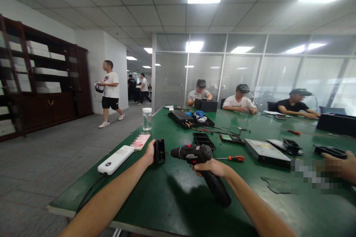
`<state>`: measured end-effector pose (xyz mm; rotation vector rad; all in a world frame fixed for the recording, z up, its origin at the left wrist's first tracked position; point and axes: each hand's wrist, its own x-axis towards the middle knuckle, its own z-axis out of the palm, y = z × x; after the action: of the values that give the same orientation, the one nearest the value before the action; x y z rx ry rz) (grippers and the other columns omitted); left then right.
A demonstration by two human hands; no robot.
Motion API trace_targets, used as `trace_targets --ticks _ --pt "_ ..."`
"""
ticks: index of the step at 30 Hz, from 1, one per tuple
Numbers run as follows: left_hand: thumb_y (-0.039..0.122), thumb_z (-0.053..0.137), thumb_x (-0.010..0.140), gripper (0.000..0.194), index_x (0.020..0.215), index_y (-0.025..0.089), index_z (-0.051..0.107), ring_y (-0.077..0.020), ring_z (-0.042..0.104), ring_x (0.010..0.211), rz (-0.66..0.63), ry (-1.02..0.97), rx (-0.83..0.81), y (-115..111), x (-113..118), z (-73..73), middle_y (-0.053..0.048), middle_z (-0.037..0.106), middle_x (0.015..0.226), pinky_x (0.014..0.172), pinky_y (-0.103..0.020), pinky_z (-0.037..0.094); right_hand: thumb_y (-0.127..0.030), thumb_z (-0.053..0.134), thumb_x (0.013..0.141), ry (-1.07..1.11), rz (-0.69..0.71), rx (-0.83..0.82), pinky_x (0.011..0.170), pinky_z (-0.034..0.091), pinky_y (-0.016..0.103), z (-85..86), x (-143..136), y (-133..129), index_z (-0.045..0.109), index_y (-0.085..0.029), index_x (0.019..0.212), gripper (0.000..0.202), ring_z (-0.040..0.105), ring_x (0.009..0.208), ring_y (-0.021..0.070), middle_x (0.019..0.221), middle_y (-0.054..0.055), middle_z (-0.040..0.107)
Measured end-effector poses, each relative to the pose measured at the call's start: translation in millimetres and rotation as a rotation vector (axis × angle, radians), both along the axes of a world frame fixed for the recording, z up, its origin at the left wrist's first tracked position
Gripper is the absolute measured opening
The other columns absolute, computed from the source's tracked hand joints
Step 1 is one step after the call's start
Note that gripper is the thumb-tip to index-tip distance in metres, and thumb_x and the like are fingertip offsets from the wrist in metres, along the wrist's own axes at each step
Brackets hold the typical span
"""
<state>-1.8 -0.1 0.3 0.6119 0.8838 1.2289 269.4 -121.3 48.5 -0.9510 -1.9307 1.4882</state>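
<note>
My left hand [150, 152] grips a small black box-like part [160, 151] by its left side, upright above the green table, its hollow side turned to the right. In my right hand [210, 167] is a black cordless drill [191, 153], held by the handle and pointing left. The drill's thin bit reaches up to the black part; whether it touches a screw is too small to tell. Just right of the drill lies a screwdriver [236, 158] with an orange and black handle. Behind the drill sits a black plastic frame [204, 140].
A white power bank [115, 160] with a cable, a pink phone [141, 141] and a clear jar [147, 119] line the left edge. A silver drive [267, 152] and circuit board [231, 138] lie rightward. Another person's hand [338, 164] is at far right; several people sit beyond.
</note>
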Motion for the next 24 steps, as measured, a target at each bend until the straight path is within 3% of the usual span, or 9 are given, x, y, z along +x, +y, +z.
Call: trace_targets --ticks 14,24 --pt "0.046 0.044 0.072 0.034 0.065 0.016 0.057 -0.0184 0.053 0.045 -0.05 0.024 0.061 8.2 -3.4 -7.7 -0.004 0.056 0.054 0.049 -0.032 0.044 -0.038 0.064 0.07 0.032 0.007 -0.001 0.06 0.04 0.026 -0.5 0.2 0.2 0.059 -0.011 0.082 0.03 0.049 0.059 0.012 0.064 0.001 0.053" --pt "0.046 0.042 0.074 0.034 0.064 0.016 0.056 -0.0177 0.052 0.045 -0.035 0.027 0.042 4.6 -1.8 -4.6 -0.004 0.055 0.053 0.047 -0.031 0.043 -0.04 0.063 0.071 0.019 -0.002 0.017 0.059 0.04 0.026 -5.5 1.9 3.8 0.059 -0.01 0.084 0.033 0.05 0.059 0.012 0.065 0.002 0.054"
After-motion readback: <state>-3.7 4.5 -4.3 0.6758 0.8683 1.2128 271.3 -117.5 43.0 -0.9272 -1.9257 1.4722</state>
